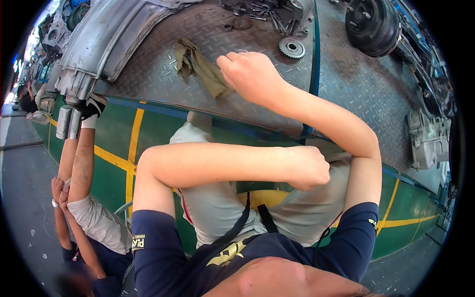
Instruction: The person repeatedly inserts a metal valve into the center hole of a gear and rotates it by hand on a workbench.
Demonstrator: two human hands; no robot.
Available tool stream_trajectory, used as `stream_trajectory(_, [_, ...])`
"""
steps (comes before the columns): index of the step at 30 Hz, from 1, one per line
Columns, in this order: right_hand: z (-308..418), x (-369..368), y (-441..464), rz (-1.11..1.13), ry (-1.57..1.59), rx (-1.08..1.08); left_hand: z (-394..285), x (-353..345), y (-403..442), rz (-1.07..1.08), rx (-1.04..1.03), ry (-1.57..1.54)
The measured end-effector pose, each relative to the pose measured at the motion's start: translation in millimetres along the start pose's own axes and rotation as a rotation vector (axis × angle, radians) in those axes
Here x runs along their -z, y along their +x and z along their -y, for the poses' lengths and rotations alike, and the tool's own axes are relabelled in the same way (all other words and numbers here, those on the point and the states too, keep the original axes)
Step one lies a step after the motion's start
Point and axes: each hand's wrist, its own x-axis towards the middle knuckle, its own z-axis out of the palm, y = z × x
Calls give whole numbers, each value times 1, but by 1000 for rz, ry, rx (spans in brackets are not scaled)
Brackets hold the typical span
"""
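Note:
My left hand [309, 168] is a closed fist, its forearm lying across in front of me above my lap; nothing shows sticking out of it. My right hand [250, 74] reaches over the near part of the metal-topped bench [277, 101], with fingers curled in and palm hidden. A small greyish edge shows just past its knuckles, and I cannot tell whether it is held. Partly beneath that hand lies a crumpled olive-brown cloth [205, 69]. To its right a toothed gear [292, 48] rests flat on the bench.
Bolts [277, 20] and a metal ring [242, 23] lie at the back. A large grey gearbox housing [114, 34] stands left. On the right are a black wheel drum [373, 24] and a cast housing [428, 138]. Another person [96, 242] sits on my left.

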Motion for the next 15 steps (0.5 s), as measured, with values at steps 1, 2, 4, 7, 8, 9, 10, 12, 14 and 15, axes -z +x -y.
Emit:
stream_trajectory(1, [-2, -4, 5, -23, 7, -2, -1, 1, -2, -7, 5, 1])
stream_trajectory(2, [-4, -7, 10, -46, 14, -4, -1, 2, -3, -14, 10, 2])
stream_trajectory(4, [-11, -14, 20, -80, 59, -32, -1, 4, -7, -21, 19, 2])
stream_trajectory(7, [-23, -19, 34, -105, 100, -112, -1, 6, -12, -24, 30, -3])
stream_trajectory(8, [-30, -20, 38, -117, 100, -141, -1, 6, -14, -25, 32, -3])
stream_trajectory(9, [-36, -21, 41, -130, 99, -170, -1, 6, -15, -27, 35, -4])
stream_trajectory(10, [-42, -21, 44, -119, 103, -233, -2, 7, -16, -24, 40, -8])
stream_trajectory(12, [-59, -28, 45, -158, 125, -326, -3, 7, -17, -19, 48, -14])
stream_trajectory(14, [-74, -31, 44, -172, 162, -389, -2, 6, -18, -18, 42, -18])
stream_trajectory(15, [-81, -32, 39, -133, 185, -435, -3, 5, -18, -20, 39, -20])
